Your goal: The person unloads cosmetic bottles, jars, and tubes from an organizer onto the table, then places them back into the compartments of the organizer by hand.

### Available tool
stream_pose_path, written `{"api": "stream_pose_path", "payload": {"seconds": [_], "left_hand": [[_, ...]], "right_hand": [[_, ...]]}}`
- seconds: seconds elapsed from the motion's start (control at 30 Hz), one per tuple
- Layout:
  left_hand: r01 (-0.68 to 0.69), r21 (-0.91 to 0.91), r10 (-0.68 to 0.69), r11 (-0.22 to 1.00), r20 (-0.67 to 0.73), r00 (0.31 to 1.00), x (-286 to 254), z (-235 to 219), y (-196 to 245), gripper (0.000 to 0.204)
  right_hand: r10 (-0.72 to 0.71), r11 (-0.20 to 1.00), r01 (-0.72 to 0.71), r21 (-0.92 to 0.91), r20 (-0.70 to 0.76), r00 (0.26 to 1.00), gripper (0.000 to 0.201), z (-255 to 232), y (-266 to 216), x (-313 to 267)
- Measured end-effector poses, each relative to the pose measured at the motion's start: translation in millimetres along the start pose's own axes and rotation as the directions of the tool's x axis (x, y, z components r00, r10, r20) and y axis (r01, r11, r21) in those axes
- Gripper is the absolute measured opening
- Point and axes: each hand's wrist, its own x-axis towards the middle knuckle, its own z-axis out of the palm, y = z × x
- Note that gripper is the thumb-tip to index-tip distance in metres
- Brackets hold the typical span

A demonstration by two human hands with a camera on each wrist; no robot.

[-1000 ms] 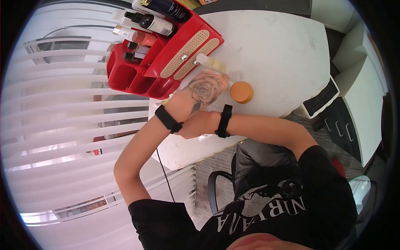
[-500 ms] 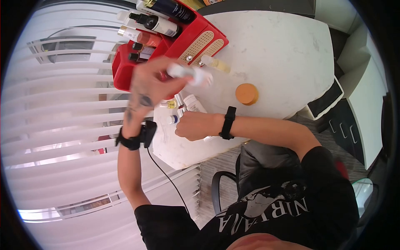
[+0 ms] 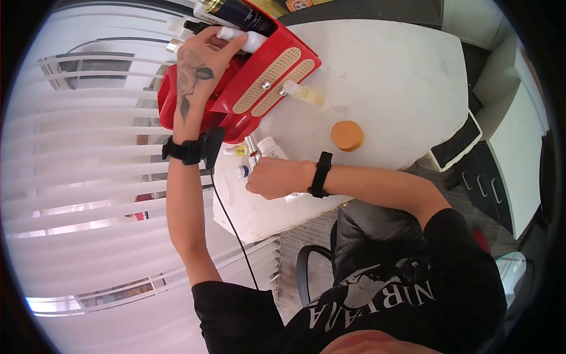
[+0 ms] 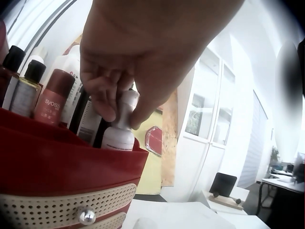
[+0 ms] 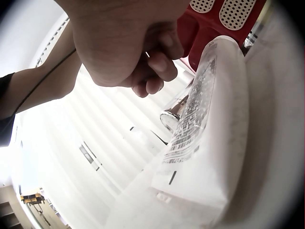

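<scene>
My left hand point(image 3: 203, 71), tattooed on its back, pinches a white bottle point(image 4: 119, 136) by its narrow upper part. The bottle's lower end dips behind the rim of the red organizer point(image 4: 71, 162), beside a dark bottle with a white label point(image 4: 88, 126). In the head view this white bottle point(image 3: 250, 40) lies over the organizer's rear compartment. My right hand point(image 3: 280, 177) stays low at the tabletop, its fingers loosely curled with nothing seen in them. A white tube with printed text point(image 5: 205, 119) lies close by that hand.
On the white table point(image 3: 389, 76) lie a pale yellow bottle point(image 3: 303, 93) and a round orange-topped jar point(image 3: 346, 135). Small items, among them a blue-capped bottle point(image 3: 242, 171), sit left of my right hand. White blinds point(image 3: 88, 194) hang at the left; a cable point(image 3: 236, 233) trails from the left wrist.
My left hand has come away from beside the right hand, carrying the white bottle across to the organizer's rear compartment and down behind its rim. The right hand stays nearly in place.
</scene>
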Motion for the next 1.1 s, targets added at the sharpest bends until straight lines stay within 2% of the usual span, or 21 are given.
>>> {"api": "stream_pose_path", "payload": {"seconds": [0.03,0.13,0.23,0.27,0.3,0.33,0.37,0.4,0.43,0.57,0.6,0.7,0.73,0.8,0.83,0.87,0.9,0.97,1.0,1.07,1.1], "left_hand": [[0.000,-0.003,0.000,1.000,0.007,1.000,-2,-1,-3,0.041],[0.001,-0.051,-0.012,0.999,-0.202,0.979,-20,-9,10,0.036],[0.012,-0.235,-0.051,0.972,-0.164,0.985,-47,-14,43,0.027],[-0.129,-0.183,0.118,0.975,-0.067,0.991,-58,-8,49,0.024],[-0.176,-0.190,0.204,0.966,0.143,0.968,-70,-4,70,0.028],[-0.356,-0.190,0.398,0.915,0.285,0.872,-80,12,69,0.040],[-0.376,-0.120,0.387,0.919,0.464,0.797,-92,20,86,0.051],[-0.445,-0.175,0.472,0.878,0.466,0.748,-107,38,88,0.053],[-0.454,-0.190,0.481,0.870,0.528,0.700,-115,51,95,0.050],[-0.487,-0.187,0.476,0.853,0.660,0.580,-118,81,115,0.041],[-0.553,-0.215,0.558,0.805,0.592,0.582,-119,91,105,0.039],[-0.516,-0.267,0.556,0.814,0.612,0.562,-107,78,97,0.040],[-0.514,-0.256,0.549,0.819,0.613,0.568,-104,71,95,0.040],[-0.499,-0.264,0.557,0.825,0.530,0.640,-97,47,88,0.044],[-0.405,-0.258,0.479,0.877,0.394,0.784,-98,20,78,0.050],[-0.347,-0.236,0.413,0.908,0.361,0.836,-98,-5,73,0.053],[-0.288,-0.216,0.347,0.933,0.323,0.880,-98,-26,65,0.057],[-0.219,-0.191,0.251,0.957,0.160,0.955,-96,-63,30,0.059],[-0.053,-0.224,0.085,0.973,0.138,0.987,-95,-84,13,0.058],[0.266,-0.223,-0.253,0.938,0.085,0.964,-86,-125,-20,0.051],[0.296,-0.199,-0.303,0.934,-0.007,0.953,-76,-135,-56,0.056]], "right_hand": [[-0.003,1.000,0.003,0.001,0.005,1.000,0.010,0,-1,0],[-0.025,0.999,0.025,0.023,-0.029,0.999,0.013,4,1,-1],[-0.043,0.997,0.048,0.061,-0.081,0.996,0.013,13,3,0],[-0.031,0.997,0.037,0.069,-0.081,0.996,0.013,11,2,0],[-0.007,0.999,0.007,0.036,0.002,1.000,0.008,4,-1,0],[0.016,1.000,-0.016,0.001,0.087,0.996,0.009,-3,-4,-1],[0.014,1.000,-0.015,0.007,0.096,0.995,0.009,-9,-8,-7],[0.046,0.992,-0.013,0.127,-0.257,0.965,0.010,-16,-11,-17],[0.114,0.971,0.031,0.237,-0.573,0.812,0.014,-19,-13,-24],[0.216,0.935,-0.083,0.343,-0.368,0.904,0.022,-6,-3,-29],[0.242,0.921,-0.123,0.368,-0.295,0.924,0.026,-2,0,-29],[0.310,0.873,-0.254,0.416,-0.070,0.948,0.037,1,4,-29],[0.298,0.876,-0.244,0.416,-0.070,0.952,0.037,-2,3,-29],[0.091,0.980,-0.001,0.201,-0.438,0.895,0.024,-17,-7,-25],[0.079,0.979,0.013,0.204,-0.439,0.895,0.024,-13,-5,-18],[0.051,0.992,-0.026,0.123,-0.209,0.977,0.013,-5,1,-6],[0.043,0.999,-0.044,0.029,0.034,0.999,0.008,2,5,3],[0.008,0.999,-0.005,0.051,-0.060,0.998,0.011,7,7,5],[0.015,0.999,-0.014,0.035,-0.022,1.000,0.010,6,6,5],[0.017,1.000,-0.018,0.022,0.012,1.000,0.010,6,6,6],[0.031,0.999,-0.031,0.030,0.014,0.999,0.009,9,6,6]]}}
